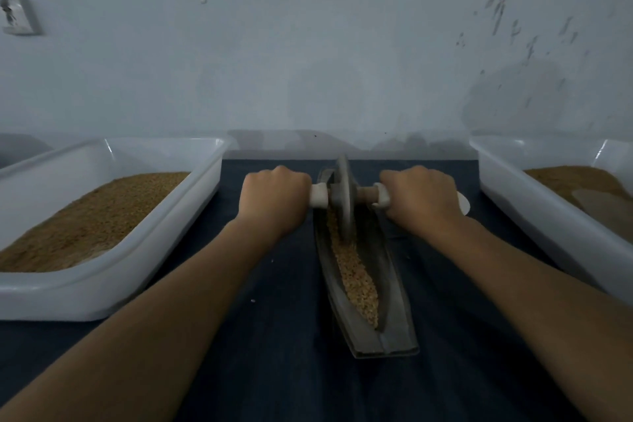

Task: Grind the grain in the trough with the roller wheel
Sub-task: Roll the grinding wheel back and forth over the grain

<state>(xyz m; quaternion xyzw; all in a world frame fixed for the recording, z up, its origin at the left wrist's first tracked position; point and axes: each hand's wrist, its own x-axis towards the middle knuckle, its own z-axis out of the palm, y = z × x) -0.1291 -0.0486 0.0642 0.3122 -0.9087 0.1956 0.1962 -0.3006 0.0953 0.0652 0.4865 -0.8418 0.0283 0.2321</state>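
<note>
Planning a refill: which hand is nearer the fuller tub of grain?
Left. The left hand holds a roller handle just right of the fuller tub; the right hand holds the other handle, across the wheel from it.

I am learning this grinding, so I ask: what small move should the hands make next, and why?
Probably roll the roller wheel toward the person. It sits at the far end of the trough, the left hand and right hand grip its axle, and most grain lies nearer.
</note>
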